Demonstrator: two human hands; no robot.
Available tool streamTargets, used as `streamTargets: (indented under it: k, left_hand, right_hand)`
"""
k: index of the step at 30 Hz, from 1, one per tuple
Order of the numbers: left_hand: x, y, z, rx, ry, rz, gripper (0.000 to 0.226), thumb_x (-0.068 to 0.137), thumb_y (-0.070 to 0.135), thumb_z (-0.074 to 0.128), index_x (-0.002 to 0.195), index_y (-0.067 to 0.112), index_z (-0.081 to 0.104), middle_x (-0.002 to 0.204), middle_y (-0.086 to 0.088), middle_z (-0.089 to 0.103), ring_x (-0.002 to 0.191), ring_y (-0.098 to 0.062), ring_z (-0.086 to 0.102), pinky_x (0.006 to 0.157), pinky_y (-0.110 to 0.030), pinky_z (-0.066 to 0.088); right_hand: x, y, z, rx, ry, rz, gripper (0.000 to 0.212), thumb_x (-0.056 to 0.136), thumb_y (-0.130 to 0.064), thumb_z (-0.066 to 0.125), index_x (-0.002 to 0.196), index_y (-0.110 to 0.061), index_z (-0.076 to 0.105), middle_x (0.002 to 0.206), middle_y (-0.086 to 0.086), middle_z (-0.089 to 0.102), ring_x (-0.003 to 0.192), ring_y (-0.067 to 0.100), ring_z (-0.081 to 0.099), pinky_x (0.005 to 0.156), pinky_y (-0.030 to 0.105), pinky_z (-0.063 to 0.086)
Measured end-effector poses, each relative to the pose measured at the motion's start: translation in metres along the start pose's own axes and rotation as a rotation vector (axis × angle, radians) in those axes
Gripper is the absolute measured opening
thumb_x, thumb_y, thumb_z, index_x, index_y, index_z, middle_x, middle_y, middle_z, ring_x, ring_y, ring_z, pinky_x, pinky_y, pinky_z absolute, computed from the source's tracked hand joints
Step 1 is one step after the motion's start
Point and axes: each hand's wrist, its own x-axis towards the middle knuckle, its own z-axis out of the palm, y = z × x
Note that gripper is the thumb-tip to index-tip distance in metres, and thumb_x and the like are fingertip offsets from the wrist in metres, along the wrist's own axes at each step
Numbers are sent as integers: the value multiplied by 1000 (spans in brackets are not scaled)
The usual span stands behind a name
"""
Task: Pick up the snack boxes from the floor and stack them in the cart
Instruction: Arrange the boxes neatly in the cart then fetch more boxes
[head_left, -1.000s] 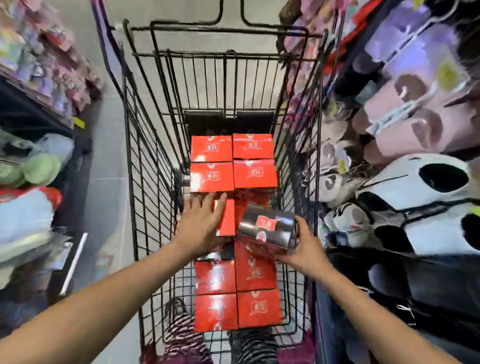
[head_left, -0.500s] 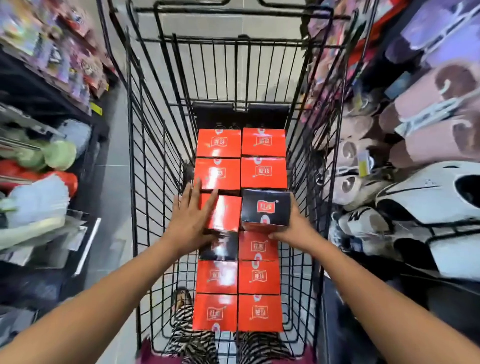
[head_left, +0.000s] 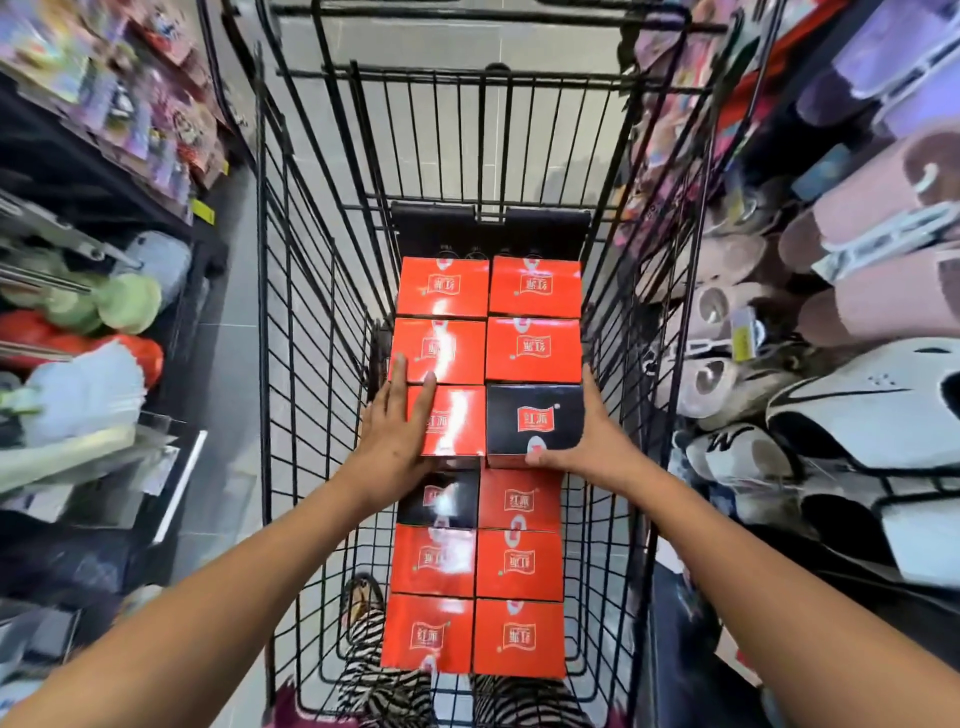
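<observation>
Going from the left: the left hand (head_left: 392, 447) lies flat on the red box (head_left: 457, 423) in the third row of the upper layer. Its fingers (head_left: 399, 376) are straight and close together, pointing to 12 o'clock and reaching onto the next row. It's holding nothing, just pressing down, with the cart (head_left: 270, 364) wall close at its 9 o'clock.

Touching that box at its 3 o'clock is the black box (head_left: 535, 421), the one this all turns on. It sits level on the upper layer, edge to edge with the red rows at 12, and its longer side looks to run 9 to 3. The right hand (head_left: 597, 441) wraps its near right corner, with the thumb hooked along the near edge and the other fingers (head_left: 589, 384) laid up the right side between box and wire. So the box lies at about 10 o'clock of that palm, and the right hand is the one on it.

My guess is it's basically seated, and the job now is a small nudge toward 9 and 12 before letting go. The tight bit is those fingers beside the wire. At 6 o'clock the layer drops to the lower boxes (head_left: 519, 564), so new ones probably go there.
</observation>
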Motion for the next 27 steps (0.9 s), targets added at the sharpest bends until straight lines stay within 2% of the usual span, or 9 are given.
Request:
streamTargets:
  k: [3, 7, 10, 12, 14, 18, 21, 24, 27]
  left_hand:
    - [-2, -2, -1, 13, 29, 34, 106, 83, 38, 68, 150, 23, -13, 152, -17, -30, 142, -43, 6, 113, -58, 19]
    - [-2, 1, 1, 70, 31, 7, 111, 84, 44, 64, 145, 25, -27, 150, -18, -35, 143, -44, 5, 113, -58, 21]
    - [-2, 5, -1, 101, 13, -31, 110, 85, 46, 63, 144, 19, -26, 148, -19, -37, 142, -42, 11, 113, -54, 24]
    - [-3, 9, -5, 140, -1, -52, 109, 85, 48, 62, 147, 18, -23, 149, -20, -36, 141, -40, 12, 114, -51, 22]
    - [-4, 14, -12, 175, -9, -75, 107, 84, 49, 62, 149, 20, -19, 151, -19, -32, 143, -41, 6, 116, -50, 16]
    - [-24, 19, -30, 151, -4, -109, 94, 86, 53, 58, 152, 21, -1, 155, -20, -20, 145, -37, -9, 117, -47, -1]
    - [-62, 16, -42, 93, 78, -97, 86, 88, 50, 56, 152, 21, 7, 157, -18, -13, 145, -33, -11, 119, -45, -2]
    - [-122, 2, -48, 36, 168, -139, 81, 91, 48, 52, 152, 23, 6, 158, -16, -11, 146, -31, -9, 118, -43, -1]
    - [-199, -20, -46, -2, 263, -253, 77, 93, 49, 49, 152, 24, 8, 159, -13, -8, 147, -30, -6, 116, -39, -4]
  right_hand:
    - [1, 1, 1, 1, 10, -20, 134, 54, -46, 90, 149, -41, -4, 137, -10, 51, 123, 13, 53, 105, 42, 45]
    - [2, 3, 5, 9, -1, -18, 128, 54, -52, 86, 146, -45, -3, 135, -10, 52, 122, 13, 55, 103, 44, 47]
    - [1, 2, 5, -6, -25, -3, 126, 55, -55, 84, 141, -52, -8, 138, -9, 50, 124, 13, 53, 104, 44, 46]
    - [-1, -4, 4, -41, -27, 32, 132, 56, -54, 85, 143, -49, -14, 142, -8, 46, 126, 15, 51, 105, 43, 45]
    - [-5, -11, 4, -85, -20, 102, 134, 60, -46, 86, 149, -35, -13, 141, -6, 45, 125, 18, 50, 106, 40, 44]
    - [-25, -39, 22, -151, 279, 102, 103, 64, -35, 84, 145, -16, 24, 132, 8, 52, 123, 26, 51, 103, 42, 44]
    - [-52, -68, 52, -180, 441, -30, 78, 78, -22, 76, 142, -9, 34, 139, 12, 46, 129, 30, 43, 109, 40, 36]
    - [-78, -100, 94, -202, 373, -186, 69, 83, -18, 70, 142, -6, 36, 141, 13, 44, 132, 28, 39, 110, 36, 31]
    - [-103, -132, 149, -186, 220, -314, 56, 82, -20, 66, 133, -8, 45, 128, 13, 53, 119, 27, 50, 104, 40, 40]
